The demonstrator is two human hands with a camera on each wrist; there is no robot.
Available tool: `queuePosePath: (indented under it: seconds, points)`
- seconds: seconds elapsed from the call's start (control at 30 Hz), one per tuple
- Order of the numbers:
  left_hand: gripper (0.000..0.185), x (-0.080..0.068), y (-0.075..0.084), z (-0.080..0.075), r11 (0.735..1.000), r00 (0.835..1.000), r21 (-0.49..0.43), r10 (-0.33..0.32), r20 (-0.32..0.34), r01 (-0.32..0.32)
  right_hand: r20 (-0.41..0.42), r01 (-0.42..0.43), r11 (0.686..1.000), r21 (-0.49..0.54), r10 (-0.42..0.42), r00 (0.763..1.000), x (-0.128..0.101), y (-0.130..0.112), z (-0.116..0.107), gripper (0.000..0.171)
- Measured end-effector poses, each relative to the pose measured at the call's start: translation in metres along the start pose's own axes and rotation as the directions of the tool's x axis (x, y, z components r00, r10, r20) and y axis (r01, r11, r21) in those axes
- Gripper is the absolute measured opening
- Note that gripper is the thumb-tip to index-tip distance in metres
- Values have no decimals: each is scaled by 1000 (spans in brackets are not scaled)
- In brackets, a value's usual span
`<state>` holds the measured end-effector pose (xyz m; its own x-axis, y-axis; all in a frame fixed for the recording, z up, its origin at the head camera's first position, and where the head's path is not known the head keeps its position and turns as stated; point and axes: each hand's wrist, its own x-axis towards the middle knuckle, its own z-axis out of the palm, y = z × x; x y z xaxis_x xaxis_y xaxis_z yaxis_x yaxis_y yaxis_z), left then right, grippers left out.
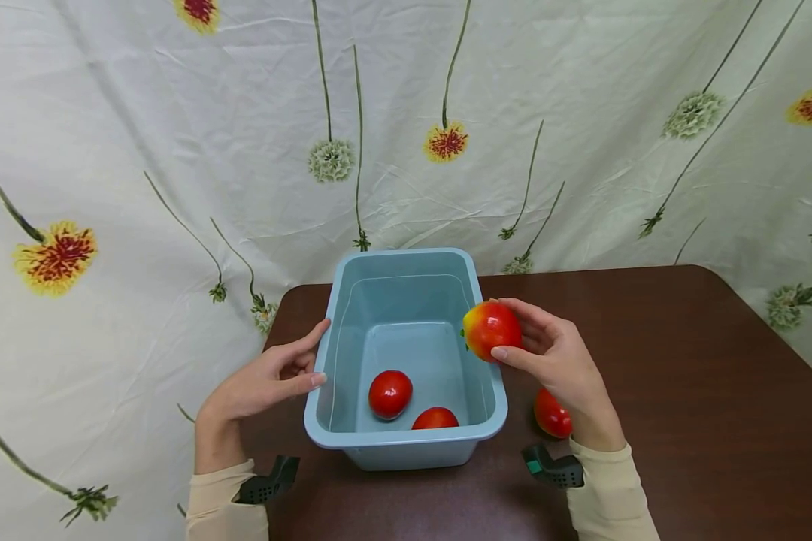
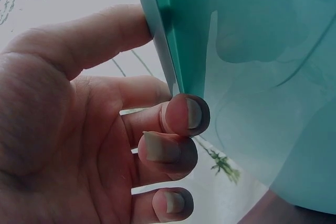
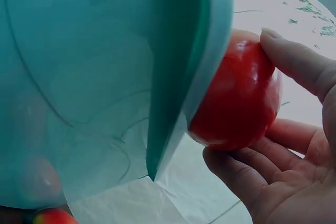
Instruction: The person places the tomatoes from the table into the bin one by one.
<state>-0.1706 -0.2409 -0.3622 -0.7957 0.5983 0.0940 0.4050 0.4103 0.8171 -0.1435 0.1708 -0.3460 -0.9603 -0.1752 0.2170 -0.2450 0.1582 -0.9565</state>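
A light blue plastic bin (image 1: 406, 439) stands on the dark brown table (image 1: 683, 376). Two red tomatoes (image 1: 389, 394) (image 1: 436, 418) lie on its floor near the front. My right hand (image 1: 555, 353) holds a red-and-yellow tomato (image 1: 491, 328) (image 3: 239, 100) over the bin's right rim (image 3: 194, 61), fingers and thumb curled round it. Another red tomato (image 1: 551, 413) lies on the table right of the bin, partly hidden by my right wrist. My left hand (image 1: 271, 376) (image 2: 105, 135) rests against the bin's left wall (image 2: 252, 77), thumb and fingers touching the rim.
A flower-patterned white cloth (image 1: 176, 150) hangs behind and left of the table. The table's far edge runs just behind the bin. Black wrist-camera mounts (image 1: 551, 466) sit at both sleeves. A tomato (image 3: 52, 216) shows at the bottom of the right wrist view.
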Motion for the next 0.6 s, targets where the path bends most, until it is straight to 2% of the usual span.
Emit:
queuePosePath:
  seconds: [0.23, 0.6]
  points:
    - [75, 1, -1, 0, 1000, 1000, -6, 10, 2, -10, 34, 1, 1000, 7, -1, 999, 1, 0, 7, 59]
    - [76, 0, -1, -1, 1000, 1000, -6, 9, 3, -9, 128, 55, 998, 12, -56, 990, 1, 2, 8, 62]
